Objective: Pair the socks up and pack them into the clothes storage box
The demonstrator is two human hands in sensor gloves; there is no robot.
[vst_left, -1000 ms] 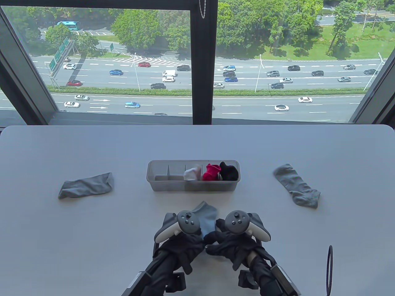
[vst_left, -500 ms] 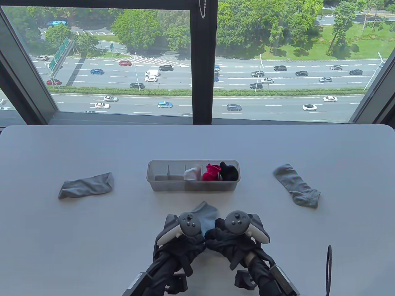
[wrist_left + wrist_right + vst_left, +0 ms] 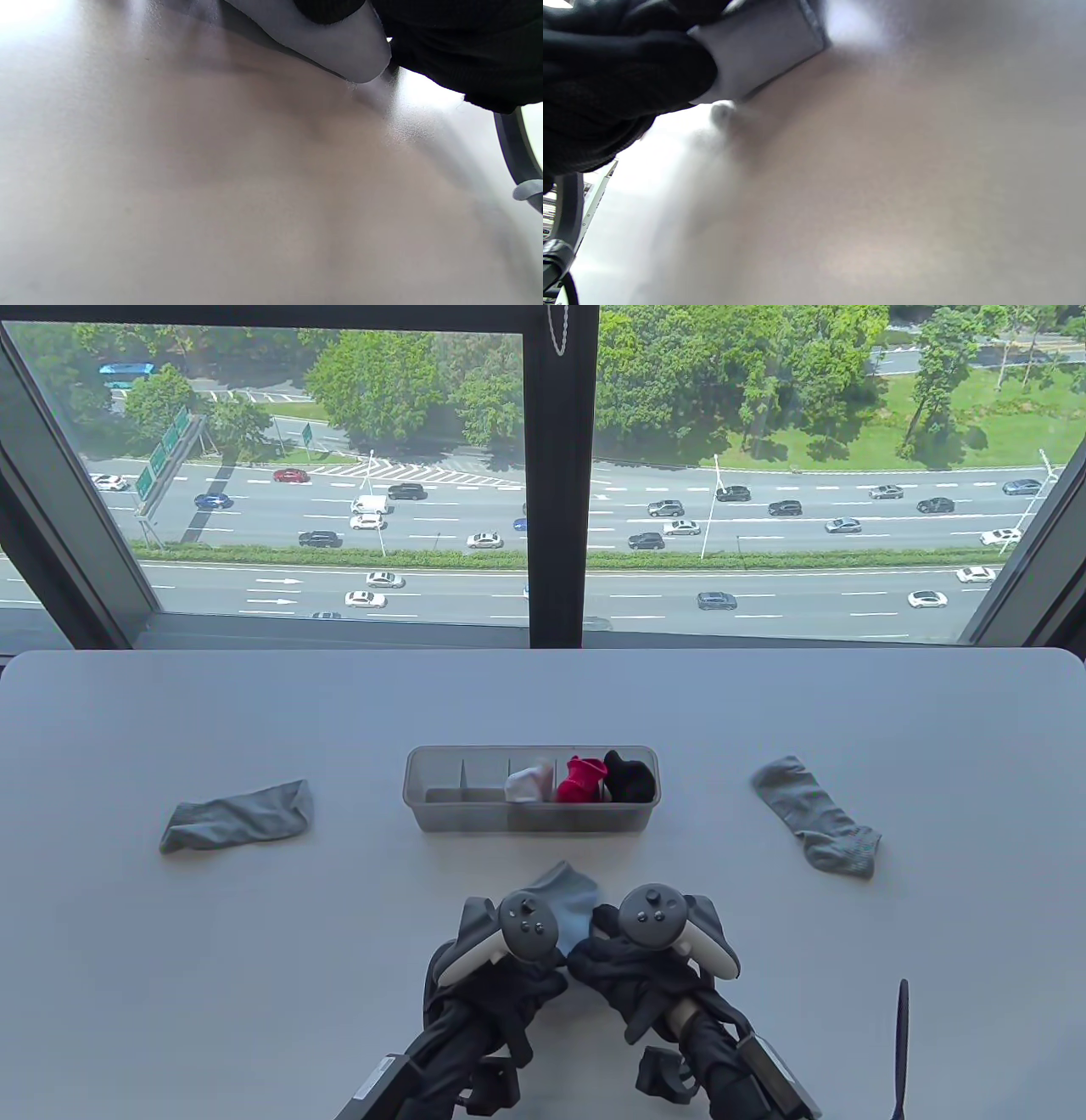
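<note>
Both gloved hands sit together near the table's front edge, directly in front of the clothes storage box (image 3: 532, 814). The left hand (image 3: 501, 984) and the right hand (image 3: 624, 971) almost touch at the knuckles, and each grips an end of the light blue sock (image 3: 567, 899) between them. In the left wrist view, curled black fingers (image 3: 462, 51) clamp a pale fold of the sock (image 3: 339, 46) just above the tabletop; in the right wrist view, the fingers (image 3: 619, 72) pinch its ribbed end (image 3: 759, 46) in the same way. The rest of the sock fans out from the hands toward the box, lying on the white table (image 3: 254, 967).

The box is a translucent grey tray with dividers. Its three right-hand compartments hold a white sock bundle (image 3: 526, 785), a red bundle (image 3: 581, 780) and a black bundle (image 3: 632, 779), black being at the right end. The two left compartments show only their dividers.

Well to the left of the box a grey sock (image 3: 237, 816) lies flat, and well to the right of the box another grey sock (image 3: 816, 816) lies slanted. Behind the box, past the table's far edge, a window (image 3: 551, 475) looks over a road with cars.
</note>
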